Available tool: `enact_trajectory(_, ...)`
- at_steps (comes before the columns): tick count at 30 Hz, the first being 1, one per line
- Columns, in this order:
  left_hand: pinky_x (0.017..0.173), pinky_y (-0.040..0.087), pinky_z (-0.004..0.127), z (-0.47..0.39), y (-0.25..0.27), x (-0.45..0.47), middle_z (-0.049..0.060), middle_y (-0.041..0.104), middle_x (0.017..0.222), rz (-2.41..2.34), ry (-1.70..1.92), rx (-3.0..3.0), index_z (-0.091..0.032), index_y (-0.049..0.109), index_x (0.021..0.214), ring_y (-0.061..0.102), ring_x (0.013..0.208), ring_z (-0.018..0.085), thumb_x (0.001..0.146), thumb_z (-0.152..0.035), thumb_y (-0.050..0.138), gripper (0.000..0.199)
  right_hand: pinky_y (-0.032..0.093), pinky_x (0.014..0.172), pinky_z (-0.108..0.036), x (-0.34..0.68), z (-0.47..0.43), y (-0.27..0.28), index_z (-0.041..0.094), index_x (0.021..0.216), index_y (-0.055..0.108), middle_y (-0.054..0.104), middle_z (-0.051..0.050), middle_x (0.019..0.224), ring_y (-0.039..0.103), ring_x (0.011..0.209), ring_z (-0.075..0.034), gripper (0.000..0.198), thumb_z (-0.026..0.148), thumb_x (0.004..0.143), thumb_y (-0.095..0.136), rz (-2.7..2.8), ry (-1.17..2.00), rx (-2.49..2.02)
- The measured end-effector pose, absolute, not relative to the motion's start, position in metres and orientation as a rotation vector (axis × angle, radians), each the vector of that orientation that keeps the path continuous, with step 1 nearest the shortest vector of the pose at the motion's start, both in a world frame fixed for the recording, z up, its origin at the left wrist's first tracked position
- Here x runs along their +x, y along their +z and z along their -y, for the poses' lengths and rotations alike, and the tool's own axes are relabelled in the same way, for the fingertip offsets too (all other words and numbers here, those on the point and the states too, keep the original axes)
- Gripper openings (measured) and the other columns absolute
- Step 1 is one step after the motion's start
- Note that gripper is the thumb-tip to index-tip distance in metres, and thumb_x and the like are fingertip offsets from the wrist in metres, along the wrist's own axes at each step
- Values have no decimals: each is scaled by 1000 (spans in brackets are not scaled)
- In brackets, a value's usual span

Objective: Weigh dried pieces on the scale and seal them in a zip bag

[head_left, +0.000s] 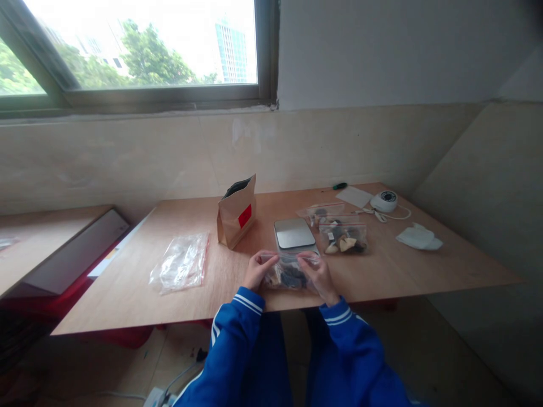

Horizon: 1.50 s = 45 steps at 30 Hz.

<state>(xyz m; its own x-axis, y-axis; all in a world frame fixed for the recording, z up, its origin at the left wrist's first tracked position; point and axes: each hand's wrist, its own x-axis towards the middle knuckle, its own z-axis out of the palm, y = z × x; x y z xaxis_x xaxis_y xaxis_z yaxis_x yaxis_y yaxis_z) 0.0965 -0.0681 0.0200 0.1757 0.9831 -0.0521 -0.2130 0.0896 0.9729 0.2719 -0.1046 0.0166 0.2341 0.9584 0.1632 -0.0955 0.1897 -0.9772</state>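
Note:
A clear zip-lock bag with dark and tan pieces inside lies at the table's front edge. My left hand pinches its upper left corner, thumb along the top strip. On the opposite side my right hand grips the upper right part of the same bag. Just beyond it is a kitchen scale with a square metal plate, its front partly hidden by the bag. To the right of the scale lie filled zip-lock bags holding dark and pale pieces.
An open brown paper pouch with a red label stands left of the scale. Flat clear bags lie farther left. At the right are a white dome camera with its cable, a crumpled white bag, white paper and a green-handled screwdriver.

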Motion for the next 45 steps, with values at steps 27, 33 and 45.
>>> enact_trajectory(27,70,51,27,70,24,97,6,69,79,-954,1099,1228,-13,68,83,64,75,17,64,-40,76,34,54,65,-29,274,103,13,16,76,69,69,-5,73,64,70,-19,28,44,73,69,1185,861,-1177)
enact_trajectory(33,62,48,25,70,22,95,5,68,70,-999,1108,1263,-13,70,75,62,67,16,63,-40,77,30,52,59,-27,274,103,10,17,74,67,66,-3,67,61,64,-17,26,42,75,67,1223,826,-1186)
enact_trajectory(45,63,49,25,70,20,95,4,68,71,-955,1066,1287,-15,67,80,62,67,15,67,-40,73,29,53,70,-30,274,106,14,19,77,67,68,-3,76,65,74,-19,24,42,75,67,1301,952,-1135)
